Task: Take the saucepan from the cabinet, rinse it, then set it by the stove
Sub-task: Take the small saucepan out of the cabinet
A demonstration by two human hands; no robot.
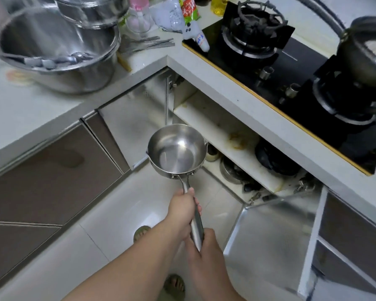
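Saucepan (175,149) is held by its handle (196,218) in both grips; beyond them, the cabinet door (130,124) could be struck.

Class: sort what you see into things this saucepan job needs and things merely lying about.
Needed: saucepan, left hand, right hand, open cabinet, gas stove.
Lying about: large steel pots, chopsticks, packets, dark pan.

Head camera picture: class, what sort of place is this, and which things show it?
Most likely a home kitchen: a gas stove set into the countertop, an open cabinet of cookware, and both hands gripping a steel saucepan.
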